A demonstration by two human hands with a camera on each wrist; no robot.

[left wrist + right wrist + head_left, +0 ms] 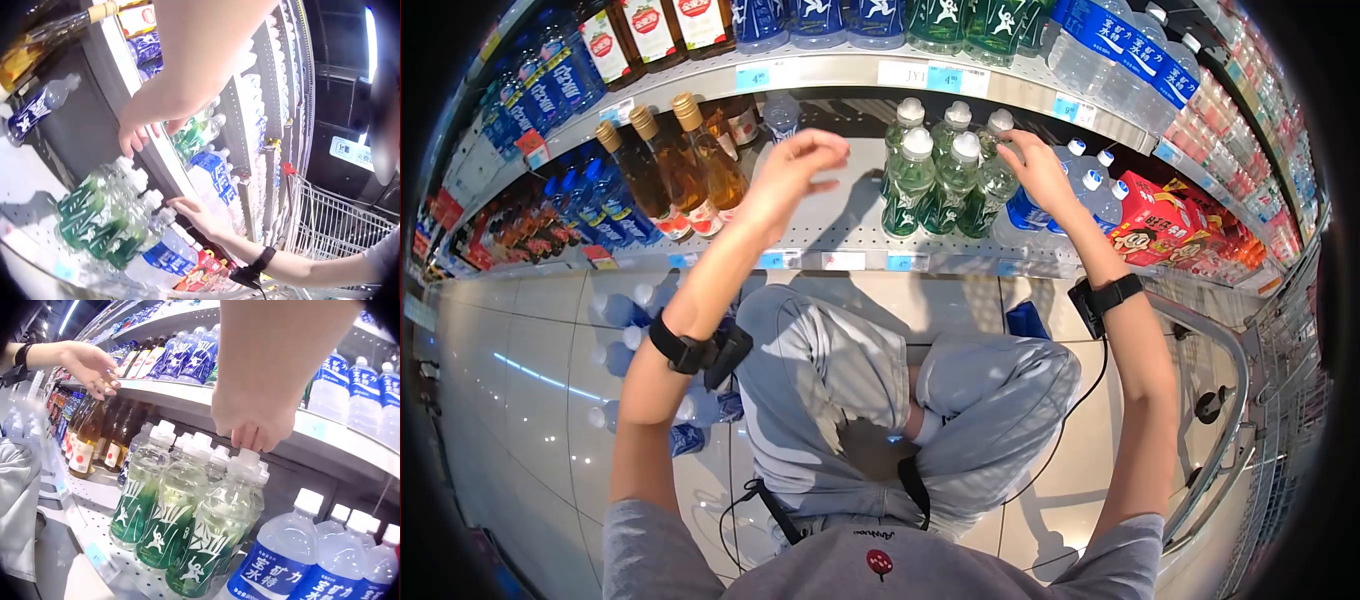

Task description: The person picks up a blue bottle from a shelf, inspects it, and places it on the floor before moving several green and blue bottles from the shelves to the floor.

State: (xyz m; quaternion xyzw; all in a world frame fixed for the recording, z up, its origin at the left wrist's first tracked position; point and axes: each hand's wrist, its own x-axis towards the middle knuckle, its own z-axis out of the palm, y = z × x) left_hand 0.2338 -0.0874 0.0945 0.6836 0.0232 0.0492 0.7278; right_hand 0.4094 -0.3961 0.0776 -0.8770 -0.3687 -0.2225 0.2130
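Green-labelled bottles (948, 180) stand upright in a close group on the lower shelf. My right hand (1045, 180) is at the group's right side, its fingertips at the cap of a back bottle; the right wrist view shows bent fingers (250, 434) directly over a white cap (245, 464), contact partly hidden. Left of the group, my left hand (785, 185) hovers above the shelf with loosely bent fingers and holds nothing. Behind it a single clear bottle with a blue label (781, 117) stands far back on the shelf.
Amber glass bottles (670, 170) stand left of my left hand. Blue-labelled water bottles (1090, 190) and red packages (1160, 215) are to the right. The upper shelf edge (850, 72) overhangs both hands. More bottles (615, 358) are on the floor at left; a metal cart (1245, 370) stands at right.
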